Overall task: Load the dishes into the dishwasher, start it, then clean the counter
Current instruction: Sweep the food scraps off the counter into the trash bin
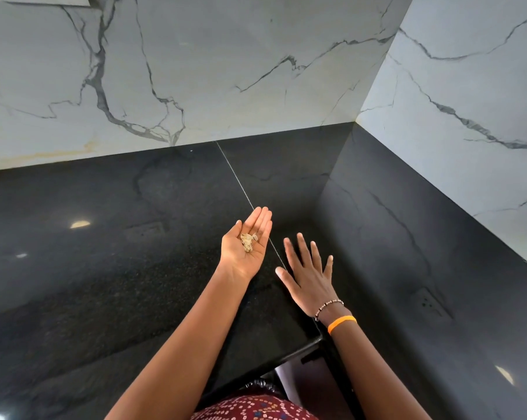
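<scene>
My left hand (247,244) is held palm up above the black granite counter (104,237), fingers together and slightly cupped. A small pile of pale food crumbs (247,242) rests in its palm. My right hand (309,275) is palm down with fingers spread, just above or on the counter beside the seam line (241,186), a little nearer to me than the left hand. It holds nothing. A beaded bracelet and an orange band (341,322) circle my right wrist.
The counter runs into a corner of white marble walls (195,71), with a black raised side panel (438,237) on the right. The counter's front edge (298,350) lies near my body. No dishes or dishwasher are in view.
</scene>
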### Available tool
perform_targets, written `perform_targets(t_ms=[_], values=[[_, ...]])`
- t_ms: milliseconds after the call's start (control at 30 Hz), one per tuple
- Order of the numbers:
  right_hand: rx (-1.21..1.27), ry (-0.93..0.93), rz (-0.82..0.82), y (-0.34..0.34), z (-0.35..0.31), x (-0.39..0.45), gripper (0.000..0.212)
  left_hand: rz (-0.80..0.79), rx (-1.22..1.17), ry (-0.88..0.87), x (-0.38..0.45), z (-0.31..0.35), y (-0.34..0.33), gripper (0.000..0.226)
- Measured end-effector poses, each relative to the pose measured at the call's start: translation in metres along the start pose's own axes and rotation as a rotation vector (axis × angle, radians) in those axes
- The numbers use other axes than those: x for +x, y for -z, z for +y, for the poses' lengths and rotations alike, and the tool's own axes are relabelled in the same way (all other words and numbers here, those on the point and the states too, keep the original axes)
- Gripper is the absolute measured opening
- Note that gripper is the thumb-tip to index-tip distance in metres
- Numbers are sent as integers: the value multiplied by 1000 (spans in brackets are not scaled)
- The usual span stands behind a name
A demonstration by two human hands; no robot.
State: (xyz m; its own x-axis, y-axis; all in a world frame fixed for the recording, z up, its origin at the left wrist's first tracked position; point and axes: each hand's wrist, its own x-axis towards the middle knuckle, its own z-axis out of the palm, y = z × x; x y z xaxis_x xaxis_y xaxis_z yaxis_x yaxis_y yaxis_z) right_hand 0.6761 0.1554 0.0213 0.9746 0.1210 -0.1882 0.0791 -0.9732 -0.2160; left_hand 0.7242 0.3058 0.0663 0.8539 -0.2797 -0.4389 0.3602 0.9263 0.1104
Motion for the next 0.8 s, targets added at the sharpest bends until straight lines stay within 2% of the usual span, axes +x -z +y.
perform_targets(t_ms=[100,200,267,367,433,500,700,800], values=[[-117,75,17,-4,3,-5,78,7,5,5,0,0,1,46],[-95,16,26,-7,3,1,79,10,13,6,0,-1,1,46],[-45,-29,28,-6,3,5,72,11,19,5,0,-1,1,46],[131,-57,44,-1,4,6,58,15,25,2,0,-1,1,46],[308,-85,105,5,7,4,56,13,24,1,0,-1,2,46],[376,-113,140,9,11,1,56,11,22,5,0,-1,2,46],[61,-42,75,3,4,-6,64,15,43,22,0,-6,1,47],[-76,-43,88,-4,1,-6,97,18,49,30,-1,-9,2,46]])
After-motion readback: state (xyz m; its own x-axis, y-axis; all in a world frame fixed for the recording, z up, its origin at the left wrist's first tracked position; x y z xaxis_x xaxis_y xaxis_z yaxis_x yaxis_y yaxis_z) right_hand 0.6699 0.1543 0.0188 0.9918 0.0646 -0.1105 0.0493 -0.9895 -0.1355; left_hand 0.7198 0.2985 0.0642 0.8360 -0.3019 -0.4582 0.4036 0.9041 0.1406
